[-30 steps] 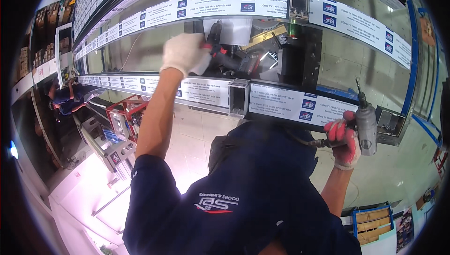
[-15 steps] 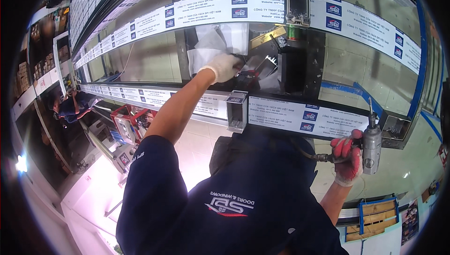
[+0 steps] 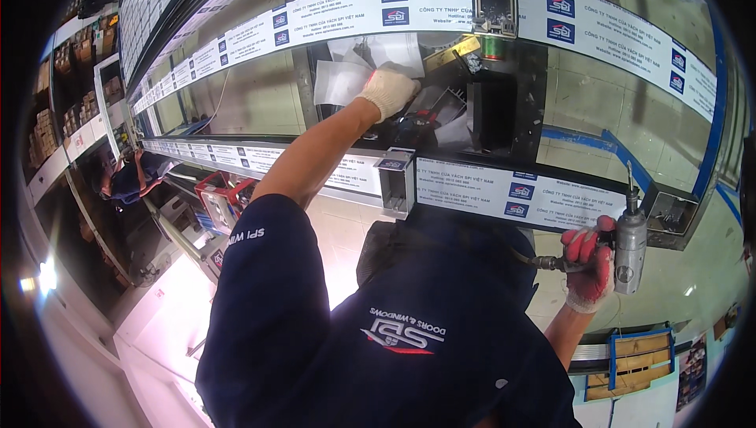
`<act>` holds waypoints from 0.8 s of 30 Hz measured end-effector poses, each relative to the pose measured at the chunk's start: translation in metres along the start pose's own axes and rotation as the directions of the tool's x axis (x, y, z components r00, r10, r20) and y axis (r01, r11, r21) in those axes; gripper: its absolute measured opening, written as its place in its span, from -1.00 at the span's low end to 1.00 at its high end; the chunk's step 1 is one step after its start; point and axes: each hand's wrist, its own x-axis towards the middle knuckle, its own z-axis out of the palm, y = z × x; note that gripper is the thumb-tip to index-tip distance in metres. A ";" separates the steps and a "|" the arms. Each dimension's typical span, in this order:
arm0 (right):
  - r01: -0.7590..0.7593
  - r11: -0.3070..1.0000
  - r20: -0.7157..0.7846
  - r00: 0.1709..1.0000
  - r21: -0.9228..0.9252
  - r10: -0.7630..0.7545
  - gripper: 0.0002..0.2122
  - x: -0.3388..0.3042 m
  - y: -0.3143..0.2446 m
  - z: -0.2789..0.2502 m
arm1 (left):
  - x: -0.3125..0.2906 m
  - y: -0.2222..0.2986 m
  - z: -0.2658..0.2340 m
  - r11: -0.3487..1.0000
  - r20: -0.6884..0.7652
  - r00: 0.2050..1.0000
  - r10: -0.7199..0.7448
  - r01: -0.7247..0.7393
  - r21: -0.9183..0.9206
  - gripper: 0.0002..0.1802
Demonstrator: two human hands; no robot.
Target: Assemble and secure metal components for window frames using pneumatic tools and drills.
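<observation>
My left hand (image 3: 388, 92), in a white knit glove, reaches over the dark work surface between two long frame profiles. It is beside crumpled white paper (image 3: 339, 81), just left of small items including a ribbed metal profile piece (image 3: 450, 100). Its fingertips are hidden, so whether it holds anything does not show. My right hand (image 3: 591, 259), in a glove with red-coated fingers, is closed round the grip of a grey air drill (image 3: 630, 251). The drill points away from me, with a thin bit on its far end and a hose at its grip.
The near profile (image 3: 480, 192) and far profile (image 3: 346, 14) carry printed white film. Short hollow metal end pieces (image 3: 398, 184) sit across them. A black block (image 3: 492, 113) and a yellow bar (image 3: 450, 55) lie between. Another person (image 3: 134, 176) is at the far left.
My left hand has moved slightly away from me and to the right across the surface. My right hand keeps the drill in nearly the same place.
</observation>
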 end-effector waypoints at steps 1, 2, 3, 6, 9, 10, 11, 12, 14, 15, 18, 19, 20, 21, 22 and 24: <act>0.007 1.000 -0.014 1.000 -0.005 -0.007 -0.49 -0.002 0.000 -0.003 | -0.004 0.001 -0.004 1.000 0.000 1.000 0.001 -0.001 -0.001 -0.78; 0.007 1.000 -0.009 1.000 -0.006 -0.008 -0.49 -0.004 0.000 -0.006 | -0.013 0.003 -0.006 0.997 -0.079 0.997 -0.026 0.020 -0.081 -0.77; 0.013 1.000 -0.011 1.000 -0.001 -0.013 -0.49 -0.005 0.000 -0.008 | -0.019 0.005 -0.007 0.986 -0.156 0.986 -0.060 0.034 -0.162 -0.76; 0.003 1.000 -0.002 1.000 0.015 -0.003 -0.49 -0.009 -0.003 -0.011 | -0.026 0.012 -0.006 0.922 -0.053 0.991 -0.120 0.092 -0.376 -0.75; -0.002 1.000 -0.025 1.000 0.002 0.002 -0.51 -0.007 -0.003 -0.011 | -0.007 0.011 0.019 0.902 -0.138 0.990 -0.017 -0.044 -0.429 -0.63; -0.007 1.000 -0.023 1.000 -0.003 0.007 -0.51 -0.007 -0.003 -0.011 | -0.003 0.010 0.023 0.863 -0.291 0.956 0.044 -0.183 -0.470 -0.58; -0.012 1.000 -0.020 1.000 -0.007 0.012 -0.52 -0.008 -0.003 -0.010 | 0.002 0.006 0.027 0.835 -0.206 0.977 0.048 -0.153 -0.529 -0.46; -0.004 1.000 0.007 1.000 -0.008 0.004 -0.52 -0.009 -0.004 -0.006 | 0.001 0.003 0.021 0.840 -0.222 0.975 0.027 -0.142 -0.523 -0.46; -0.008 1.000 0.025 1.000 -0.009 0.008 -0.54 -0.010 -0.003 0.000 | 0.003 -0.002 0.011 0.814 0.021 0.997 0.075 -0.049 -0.578 -0.40; -0.027 0.999 0.071 0.997 0.033 0.025 -0.55 -0.008 -0.001 -0.002 | 0.003 -0.009 0.029 0.808 0.007 0.996 0.086 -0.066 -0.585 -0.38; -0.020 0.997 0.086 0.996 0.069 0.014 -0.52 -0.030 0.006 -0.026 | 0.030 -0.002 0.050 0.814 -0.120 0.981 0.155 -0.196 -0.547 -0.40; 0.040 0.999 0.043 0.998 0.032 -0.042 -0.54 -0.040 0.010 -0.038 | 0.041 0.004 0.053 0.842 -0.159 0.966 0.205 -0.257 -0.474 -0.43; 0.085 0.996 0.004 0.996 0.007 -0.085 -0.55 -0.035 0.016 -0.044 | 0.039 0.002 0.059 0.823 -0.261 0.941 0.214 -0.318 -0.470 -0.54; 0.094 0.995 0.045 0.994 0.013 -0.095 -0.55 -0.031 0.017 -0.033 | 0.046 0.006 0.052 0.838 -0.242 0.937 0.251 -0.336 -0.431 -0.61; 0.056 0.998 -0.093 0.994 -0.002 -0.056 -0.61 -0.035 0.012 -0.011 | 0.046 0.008 0.048 0.848 -0.217 0.934 0.283 -0.349 -0.399 -0.67; 0.021 1.000 -0.193 0.981 -0.008 -0.022 -0.66 -0.036 0.007 0.023 | 0.033 0.002 0.058 0.863 -0.227 0.944 0.241 -0.315 -0.396 -0.63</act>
